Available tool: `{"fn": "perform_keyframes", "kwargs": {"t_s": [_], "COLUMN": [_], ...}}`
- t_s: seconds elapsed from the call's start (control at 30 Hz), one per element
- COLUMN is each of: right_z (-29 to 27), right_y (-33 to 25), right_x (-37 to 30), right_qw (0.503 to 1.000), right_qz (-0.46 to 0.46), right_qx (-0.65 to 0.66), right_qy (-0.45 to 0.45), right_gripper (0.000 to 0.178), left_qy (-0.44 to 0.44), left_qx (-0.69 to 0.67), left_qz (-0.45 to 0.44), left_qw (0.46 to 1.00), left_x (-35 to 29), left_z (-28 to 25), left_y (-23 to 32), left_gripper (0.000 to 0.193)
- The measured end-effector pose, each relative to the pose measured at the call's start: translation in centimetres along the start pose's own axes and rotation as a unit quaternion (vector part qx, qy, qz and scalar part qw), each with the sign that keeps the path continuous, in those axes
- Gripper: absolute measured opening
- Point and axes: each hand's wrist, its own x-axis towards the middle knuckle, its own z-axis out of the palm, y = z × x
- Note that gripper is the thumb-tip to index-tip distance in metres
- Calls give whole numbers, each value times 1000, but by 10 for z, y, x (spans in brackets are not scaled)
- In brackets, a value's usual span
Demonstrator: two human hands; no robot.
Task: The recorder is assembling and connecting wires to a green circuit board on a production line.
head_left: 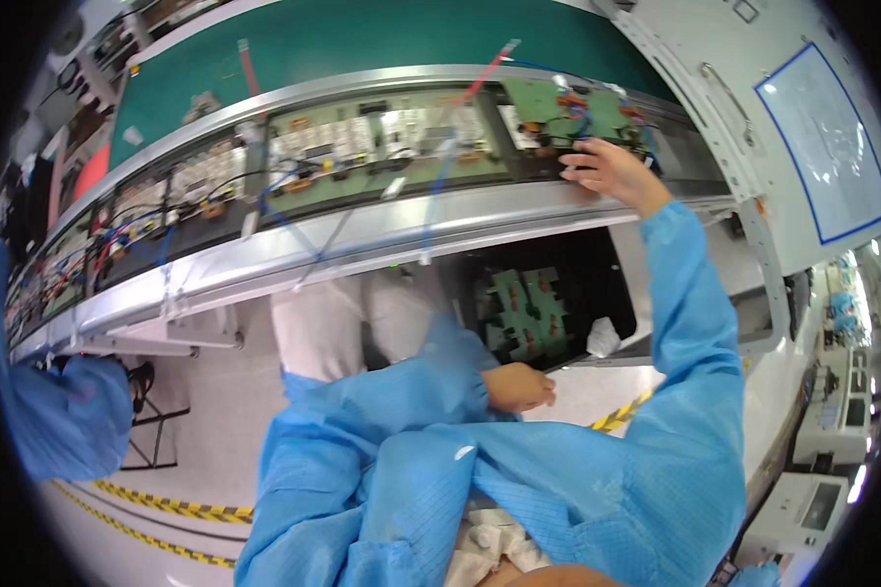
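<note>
My right hand (609, 174) reaches over the right end of the metal-edged line, beside a green circuit board (543, 110) with red, orange and blue wires. Its fingers are a little apart and point left, and nothing shows between them. My left hand (519, 388) is low in front of my body, by the near edge of a black tray (597, 284). Its fingers are loosely curled together, and I see nothing in them. Green boards (524, 311) with orange-red marks lie in the tray, and a crumpled white piece (603, 338) is at its near right corner.
More boards with pale components (377, 137) sit along the line to the left. Red and blue straps (439, 196) cross the metal rail (362, 235). Behind is a green work surface (362, 44). A white cabinet (783, 127) stands at right; a person's blue sleeve (73, 416) is at left.
</note>
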Motion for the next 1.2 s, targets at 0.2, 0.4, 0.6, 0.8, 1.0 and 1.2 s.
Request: {"fn": "perform_keyframes", "kwargs": {"t_s": [0.2, 0.4, 0.6, 0.8, 1.0, 1.2], "right_z": [114, 175, 187, 155, 326, 358], "right_y": [7, 44, 74, 84, 86, 75], "right_x": [-11, 2, 28, 12, -40, 0], "right_qw": [999, 979, 953, 899, 598, 642], "right_qz": [-27, -136, -242, -254, -522, -477], "right_qx": [-21, -123, -151, -290, -600, -600], "right_qy": [37, 90, 103, 210, 99, 9], "right_gripper": [26, 21, 27, 22, 26, 16], "left_qy": [145, 181, 331, 467, 574, 461], "left_qx": [-4, -12, 20, 129, 388, 440], "left_qz": [-53, -99, -93, -179, -316, -349], "left_qw": [988, 978, 939, 857, 648, 687], "left_x": [-122, -234, -317, -431, -502, -479], "left_z": [11, 5, -16, -76, -155, -212], "left_y": [50, 79, 115, 198, 225, 183], "left_gripper": [14, 14, 12, 26, 36, 25]}}
